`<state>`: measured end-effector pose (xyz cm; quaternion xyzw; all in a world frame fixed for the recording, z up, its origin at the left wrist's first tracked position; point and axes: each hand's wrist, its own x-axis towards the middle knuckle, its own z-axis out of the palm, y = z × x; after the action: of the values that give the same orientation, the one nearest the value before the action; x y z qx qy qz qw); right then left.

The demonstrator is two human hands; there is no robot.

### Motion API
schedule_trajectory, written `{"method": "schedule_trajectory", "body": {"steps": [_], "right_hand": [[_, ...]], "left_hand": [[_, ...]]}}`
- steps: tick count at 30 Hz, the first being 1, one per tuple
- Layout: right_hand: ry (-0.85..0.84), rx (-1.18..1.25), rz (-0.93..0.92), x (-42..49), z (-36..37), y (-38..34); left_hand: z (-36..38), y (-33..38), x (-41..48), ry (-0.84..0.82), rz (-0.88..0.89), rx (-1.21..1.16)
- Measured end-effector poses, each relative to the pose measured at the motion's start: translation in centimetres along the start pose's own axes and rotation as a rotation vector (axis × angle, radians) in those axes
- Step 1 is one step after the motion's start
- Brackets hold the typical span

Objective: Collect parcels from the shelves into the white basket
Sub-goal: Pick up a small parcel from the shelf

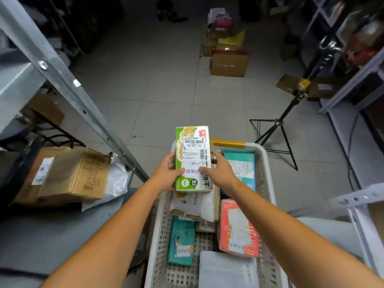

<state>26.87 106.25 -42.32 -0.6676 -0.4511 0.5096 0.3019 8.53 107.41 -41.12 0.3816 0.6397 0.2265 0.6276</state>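
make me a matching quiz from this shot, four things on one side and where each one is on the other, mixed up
Things
1. green and white box
2. pink parcel
3. brown carton
4. black tripod

Places
A. on the grey shelf at the left
B. gripped by the left hand and right hand
C. standing on the floor
D. lying in the white basket

Pairs: 1-B, 2-D, 3-A, 4-C

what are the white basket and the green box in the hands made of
White basket: looks like rigid moulded plastic, matte, with walls and floor perforated by rows of holes.
Green box: probably printed cardboard, slightly glossy, given its straight folded edges; a paper shipping label is stuck on top.
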Motion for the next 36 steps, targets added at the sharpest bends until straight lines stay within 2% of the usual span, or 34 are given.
{"method": "schedule_trajectory", "body": {"steps": [15,19,22,27,31,36], "right_hand": [[0.076,-0.015,0.117,5.9,4.2,2.3],[0.034,-0.081,0.114,6.0,4.3,2.2],[-0.028,-0.201,0.117,5.3,3.8,1.1],[-0.112,-0.429,0.163,3.7,2.0,-1.5],[-0.065,-0.511,0.184,1.3,0.2,-2.7],[0.012,-0.527,0.192,-2.2,-1.4,-3.2]], "left_hand": [[-2.3,-2.0,8.1,-0.079,-0.005,0.032],[-2.9,-2.1,8.1,-0.090,0.007,0.062],[-3.3,-2.2,7.9,-0.084,0.030,0.159],[-4.1,-0.9,6.6,-0.032,0.085,0.449],[-4.8,0.6,5.4,-0.047,0.139,0.673],[-4.5,1.9,3.5,-0.084,0.218,0.838]]}}
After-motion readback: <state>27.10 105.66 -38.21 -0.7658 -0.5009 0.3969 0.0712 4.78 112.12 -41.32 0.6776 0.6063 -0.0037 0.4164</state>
